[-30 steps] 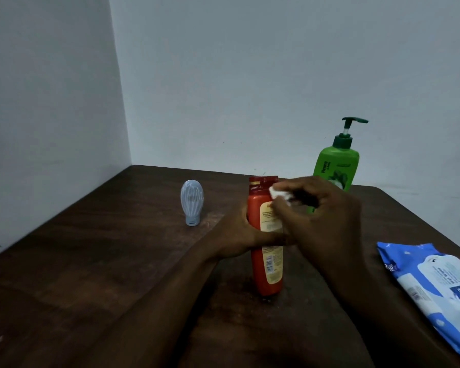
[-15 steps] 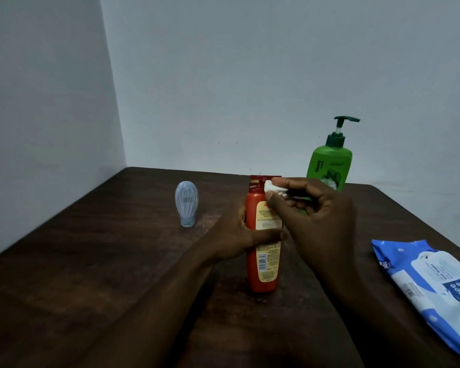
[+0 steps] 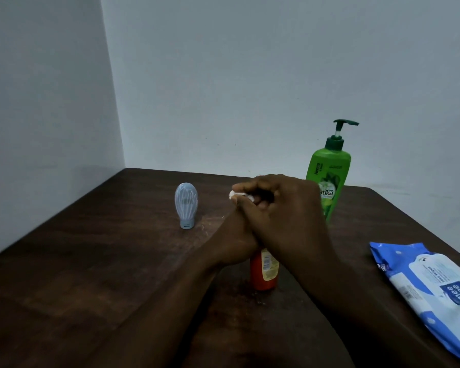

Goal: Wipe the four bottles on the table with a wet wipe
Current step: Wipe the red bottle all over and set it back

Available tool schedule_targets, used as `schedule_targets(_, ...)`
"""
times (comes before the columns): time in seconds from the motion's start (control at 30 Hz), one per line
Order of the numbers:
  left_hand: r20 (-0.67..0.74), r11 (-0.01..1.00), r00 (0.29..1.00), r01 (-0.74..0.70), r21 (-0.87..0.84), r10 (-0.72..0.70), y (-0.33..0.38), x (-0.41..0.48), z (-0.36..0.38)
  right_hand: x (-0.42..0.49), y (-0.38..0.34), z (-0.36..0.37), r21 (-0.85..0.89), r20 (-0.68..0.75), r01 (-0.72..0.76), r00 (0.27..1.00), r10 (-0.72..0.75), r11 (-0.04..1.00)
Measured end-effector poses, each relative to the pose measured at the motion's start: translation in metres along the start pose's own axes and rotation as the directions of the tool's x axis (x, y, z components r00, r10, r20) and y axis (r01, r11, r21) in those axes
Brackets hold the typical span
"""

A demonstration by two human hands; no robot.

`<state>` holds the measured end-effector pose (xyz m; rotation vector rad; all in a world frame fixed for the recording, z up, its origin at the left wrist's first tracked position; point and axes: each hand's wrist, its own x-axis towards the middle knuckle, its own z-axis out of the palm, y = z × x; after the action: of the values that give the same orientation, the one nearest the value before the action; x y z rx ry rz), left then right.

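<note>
Right hand [image 3: 287, 213] pinches the white wet wipe [image 3: 241, 195] over the red bottle [image 3: 264, 272], left hand [image 3: 237, 240] curled round it, both hiding its top; desk [image 3: 91, 261] bare leftward.

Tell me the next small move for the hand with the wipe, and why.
Probably draw the wet wipe down the red bottle. The right hand pinches it at the bottle's top, the left hand steadies the bottle upright, and its lower body is bare.

Dark wooden table [image 3: 91, 261], pale corner walls [image 3: 250, 75]
</note>
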<state>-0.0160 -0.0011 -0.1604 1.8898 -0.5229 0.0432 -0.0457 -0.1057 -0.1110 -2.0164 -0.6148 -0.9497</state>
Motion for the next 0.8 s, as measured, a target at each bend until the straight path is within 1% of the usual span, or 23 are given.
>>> schedule_targets(0.07, -0.020, 1.000, 1.000, 0.000, -0.019, 0.000, 0.000, 0.002, -0.001, 0.000, 0.000, -0.018, 0.187, 0.034, -0.111, 0.994, 0.107, 0.976)
schedule_targets(0.13, -0.049, 0.998, 0.998, 0.035, -0.059, -0.038, -0.004, 0.005, -0.003, 0.001, 0.009, -0.038, 0.364, -0.039, -0.205, 0.971, 0.234, 0.909)
schedule_targets(0.17, -0.056, 0.996, 0.997, 0.056, -0.064, -0.060, -0.006, 0.006, -0.003, 0.002, 0.017, -0.046, 0.472, -0.078, -0.246, 0.945, 0.318, 0.847)
schedule_targets(0.23, -0.050, 0.996, 0.997, 0.058, -0.065, -0.061, -0.009, 0.009, -0.003, 0.002, 0.032, -0.055, 0.646, -0.067, -0.334, 0.870, 0.488, 0.686)
schedule_targets(0.27, -0.045, 0.996, 0.997, 0.060, -0.071, -0.063, -0.009, 0.009, -0.002, 0.000, 0.038, -0.058, 0.681, -0.045, -0.370, 0.840, 0.541, 0.632)
schedule_targets(0.33, -0.034, 0.994, 0.996, 0.075, -0.084, -0.078, -0.007, 0.008, -0.001, -0.004, 0.047, -0.061, 0.703, -0.006, -0.419, 0.804, 0.594, 0.575)
schedule_targets(0.47, 0.002, 0.993, 0.997, 0.077, -0.093, -0.077, -0.004, 0.005, 0.000, -0.012, 0.050, -0.058, 0.734, 0.097, -0.476, 0.780, 0.619, 0.485)
schedule_targets(0.53, 0.021, 0.990, 0.997, 0.075, -0.117, -0.073, -0.002, 0.004, 0.001, -0.013, 0.050, -0.055, 0.731, 0.145, -0.497, 0.783, 0.605, 0.468)
schedule_targets(0.6, 0.040, 0.986, 0.997, 0.070, -0.151, -0.065, -0.004, 0.004, 0.003, -0.013, 0.050, -0.053, 0.717, 0.156, -0.497, 0.798, 0.583, 0.488)
schedule_targets(0.7, 0.060, 0.982, 0.997, 0.058, -0.182, -0.048, -0.007, 0.005, 0.006, -0.012, 0.046, -0.051, 0.676, 0.110, -0.451, 0.844, 0.525, 0.583)
schedule_targets(0.8, 0.056, 0.983, 0.998, 0.047, -0.176, -0.038, -0.008, 0.006, 0.007, -0.009, 0.041, -0.046, 0.621, 0.048, -0.385, 0.888, 0.457, 0.683)
